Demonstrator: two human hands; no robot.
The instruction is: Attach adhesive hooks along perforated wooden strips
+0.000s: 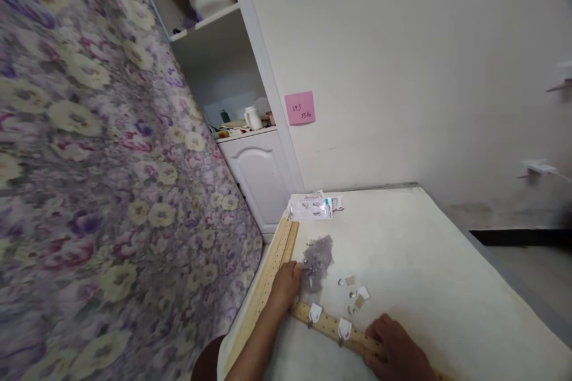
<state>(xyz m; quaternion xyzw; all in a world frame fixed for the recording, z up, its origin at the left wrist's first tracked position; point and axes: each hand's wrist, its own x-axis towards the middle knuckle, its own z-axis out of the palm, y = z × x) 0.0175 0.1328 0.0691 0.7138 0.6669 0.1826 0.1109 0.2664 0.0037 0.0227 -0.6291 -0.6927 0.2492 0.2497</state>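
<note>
A light wooden strip with small dark holes [328, 324] lies slantwise across the front of the white-covered table. My left hand [286, 286] is closed at its left end, with the fingertips partly hidden. My right hand [397, 348] grips the strip further right, fingers curled round it. Between my hands, two white pads [315, 312] sit on the strip, each with a small metal hook below. Just beyond my left hand rests a grey translucent plastic bag [317, 268] with small shiny pieces. Loose white and beige squares [360, 300] and small metal hooks lie beyond the strip.
More wooden strips [268, 280] lie along the table's left edge. Clear packets [310, 207] are at the back left of the table [447, 274]. A floral curtain [111, 190] hangs at left, near a shelved cupboard [259, 166]. A pink note [300, 108] is on the wall.
</note>
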